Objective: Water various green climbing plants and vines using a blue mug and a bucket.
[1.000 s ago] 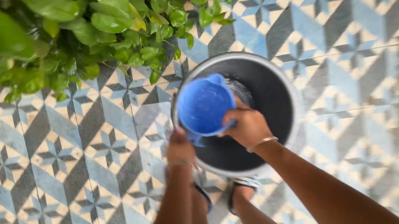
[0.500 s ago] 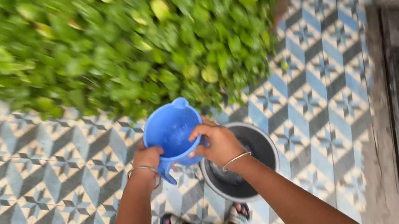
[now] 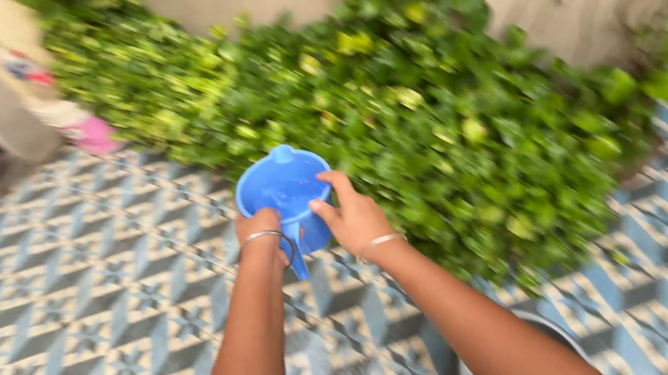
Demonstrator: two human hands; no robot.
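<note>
Head view. Both hands are up in front of the body, close together, clamped on one blue plastic jug [image 3: 286, 196].

Left hand [image 3: 260, 228]: fingers curled shut around the jug's handle side, at the near left of the rim. A thin bangle [image 3: 268, 238] sits on the wrist just below.

Right hand [image 3: 353, 215]: partly open, thumb and fingertips pressed on the jug's right rim and wall, palm off the plastic. A second bangle [image 3: 382, 241] circles this wrist.

The jug is held upright in the air, above the patterned blue and grey tile floor [image 3: 68, 338], just before a bank of green leafy plants [image 3: 393, 109]. Its spout points away toward the leaves. Water seems to lie inside; blur makes the level hard to tell.

The rim of a grey bucket [image 3: 562, 336] shows at the bottom edge, right of the right forearm. A pink object [image 3: 93, 134] lies at the far left end of the plants, too blurred to name.
</note>
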